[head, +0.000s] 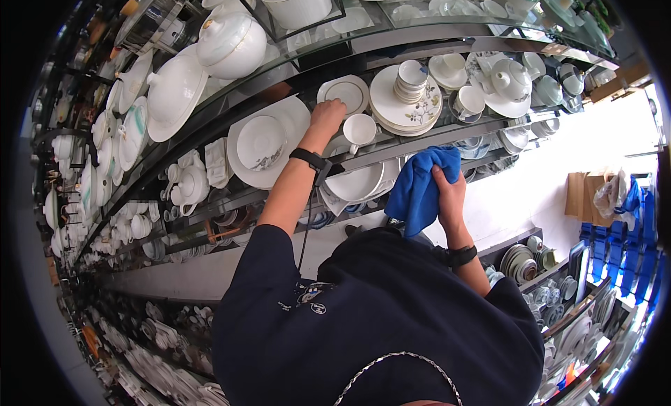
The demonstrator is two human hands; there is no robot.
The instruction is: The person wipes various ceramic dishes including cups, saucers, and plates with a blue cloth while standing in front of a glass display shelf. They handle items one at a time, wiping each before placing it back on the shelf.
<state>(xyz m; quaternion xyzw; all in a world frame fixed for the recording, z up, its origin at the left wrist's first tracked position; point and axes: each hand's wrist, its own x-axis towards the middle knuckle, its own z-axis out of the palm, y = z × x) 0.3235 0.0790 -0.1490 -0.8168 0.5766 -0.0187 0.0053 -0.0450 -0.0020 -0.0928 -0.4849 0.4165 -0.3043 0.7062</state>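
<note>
My left hand (329, 114) is over the near-left edge of a white plate with a thin rim line (350, 94) on the shelf. Its fingertips are hidden, so I cannot tell whether it grips the plate. Just right of that hand stands a white cup (360, 129), its handle towards me. In front of my body, my right hand (451, 194) holds a bunched blue cloth (424, 186), which hangs down from the fingers. Right of the cup, a stack of floral plates (385, 99) carries a pile of small white bowls (410, 81).
Left of my arm a large white plate (238, 138) leans upright beside a white teapot (191, 186). A glass shelf (299, 57) above holds a lidded tureen (233, 44). More cups and a teapot (509, 80) crowd the right. Crockery shelves (524, 285) stand behind me.
</note>
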